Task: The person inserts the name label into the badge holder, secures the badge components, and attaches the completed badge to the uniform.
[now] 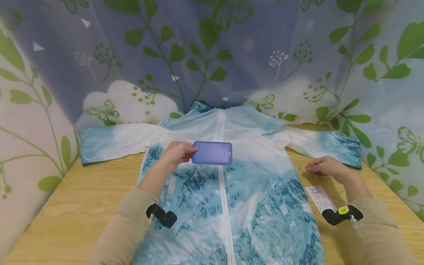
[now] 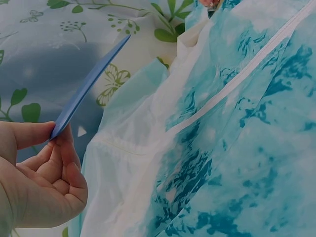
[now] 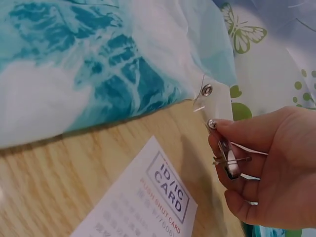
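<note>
Between thumb and fingers, my left hand (image 1: 175,154) pinches one short end of a flat blue-purple card holder (image 1: 213,153). It is raised over the jacket, with a small slot at its far end; the left wrist view shows this holder (image 2: 89,89) nearly edge-on. My right hand (image 1: 332,170) grips a metal badge clip (image 3: 230,163) with a clear plastic strap (image 3: 219,103) that carries two snap studs. The thumb tip is right at the lower stud. Below this hand, a white printed card (image 1: 320,198) reading "ID/IC CARD" lies on the table.
A blue and white zip jacket (image 1: 265,176) lies spread face up on the wooden table (image 1: 82,191), sleeves out to both sides. A leaf-patterned curtain (image 1: 251,48) closes off the back and sides. Both wrists wear black camera mounts (image 1: 162,216).
</note>
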{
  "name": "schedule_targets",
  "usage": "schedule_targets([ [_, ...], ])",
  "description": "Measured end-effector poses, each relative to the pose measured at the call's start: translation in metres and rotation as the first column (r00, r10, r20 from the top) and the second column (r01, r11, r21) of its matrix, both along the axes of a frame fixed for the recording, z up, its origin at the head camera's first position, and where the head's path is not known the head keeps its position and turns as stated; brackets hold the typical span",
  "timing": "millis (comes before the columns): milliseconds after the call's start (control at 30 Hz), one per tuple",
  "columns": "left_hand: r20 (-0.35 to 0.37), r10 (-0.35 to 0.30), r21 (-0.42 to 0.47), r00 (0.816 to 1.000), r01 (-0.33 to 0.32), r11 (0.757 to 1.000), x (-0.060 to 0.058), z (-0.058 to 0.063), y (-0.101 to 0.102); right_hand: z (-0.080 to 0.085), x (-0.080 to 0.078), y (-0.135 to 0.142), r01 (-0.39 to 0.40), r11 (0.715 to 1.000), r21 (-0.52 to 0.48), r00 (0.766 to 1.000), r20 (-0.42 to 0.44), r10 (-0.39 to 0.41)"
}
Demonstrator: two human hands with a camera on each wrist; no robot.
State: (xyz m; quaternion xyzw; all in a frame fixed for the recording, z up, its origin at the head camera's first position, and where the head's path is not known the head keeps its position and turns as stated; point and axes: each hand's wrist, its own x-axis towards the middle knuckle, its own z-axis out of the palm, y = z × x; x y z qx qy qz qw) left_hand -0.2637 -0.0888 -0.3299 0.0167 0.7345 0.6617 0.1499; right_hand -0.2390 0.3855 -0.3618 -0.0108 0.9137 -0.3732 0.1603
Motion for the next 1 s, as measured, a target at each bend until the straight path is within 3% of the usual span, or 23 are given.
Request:
schedule_targets([
  [433,-0.007,0.019,0.002,1.0,-0.019,1.0,0.0,-0.002,0.004,-0.009,-0.001,0.005,-0.016,0.996,0.086,1.0,-0.01,0.017],
  [1000,-0.005,0.006,-0.013,1.0,-0.007,1.0,0.0,-0.004,0.007,-0.013,0.001,0.007,0.043,0.997,0.072,0.997,-0.061,-0.038],
])
